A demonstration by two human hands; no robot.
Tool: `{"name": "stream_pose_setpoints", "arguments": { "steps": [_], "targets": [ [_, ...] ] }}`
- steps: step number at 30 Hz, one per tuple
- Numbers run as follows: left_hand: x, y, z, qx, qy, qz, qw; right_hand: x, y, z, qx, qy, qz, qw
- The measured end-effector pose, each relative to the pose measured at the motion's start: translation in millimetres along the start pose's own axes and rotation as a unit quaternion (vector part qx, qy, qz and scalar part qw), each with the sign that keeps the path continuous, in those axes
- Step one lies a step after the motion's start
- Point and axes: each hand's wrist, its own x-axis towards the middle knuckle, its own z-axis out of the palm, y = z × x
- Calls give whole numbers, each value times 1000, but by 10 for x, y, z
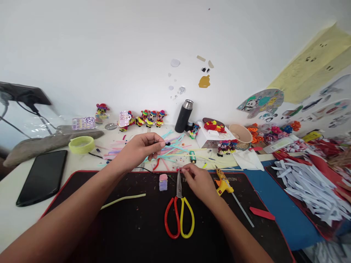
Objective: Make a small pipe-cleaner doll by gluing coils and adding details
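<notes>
My left hand [145,147] is raised over the pile of pastel pipe cleaners [178,140], thumb and fingers pinched together on a small dark fuzzy piece [167,144]. Lower and to the right, my right hand [196,180] has its fingertips closed beside the tip of the scissors [179,188]. Something tiny and reddish shows at those fingertips, too small to name. The scissors lie on the black mat [131,230], one handle red and one yellow. Left of the blades sits a small pink and purple fuzzy block [163,182]. A pale yellow pipe cleaner [123,199] lies near my left forearm.
A yellow glue gun [225,185] with a glue stick rests right of my right hand. Behind are a black thermos [184,116], several small figures [150,118] and a white box [211,131]. A phone [42,177] and green tape rolls [81,145] lie left; white paper strips [315,190] lie right.
</notes>
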Motion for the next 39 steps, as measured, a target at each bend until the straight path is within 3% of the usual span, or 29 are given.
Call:
{"name": "stream_pose_setpoints", "arguments": {
  "steps": [4, 10, 16, 22, 27, 31, 34, 37, 39],
  "targets": [
    [-12, -19, 3, -1, -3, -1, 1000, 168, 197, -54, -57, -18, 27, 998],
    [-3, -43, 13, -8, -12, -7, 1000, 266, 154, 84, -100, -64, 15, 993],
    [4, -54, 75, -14, -31, -22, 999, 399, 189, 104, -91, -73, 19, 993],
    [-4, -41, 96, -18, -40, -29, 999, 427, 217, 122, -35, -22, 28, 999],
    [26, -92, 107, -24, -40, -34, 998, 306, 209, 62, 117, 59, 29, 991],
    [56, -181, 172, -33, -42, -56, 997, 195, 128, 35, 277, 75, 16, 958],
    [57, -237, 233, -51, -49, -70, 995, 135, 6, 58, 390, 35, 3, 920],
    [41, -275, 279, -82, -54, -78, 992, 126, -125, 113, 563, -40, -1, 826],
    [32, -293, 295, -97, -63, -84, 990, 152, -195, 161, 621, -63, -6, 782]
  ]
}}
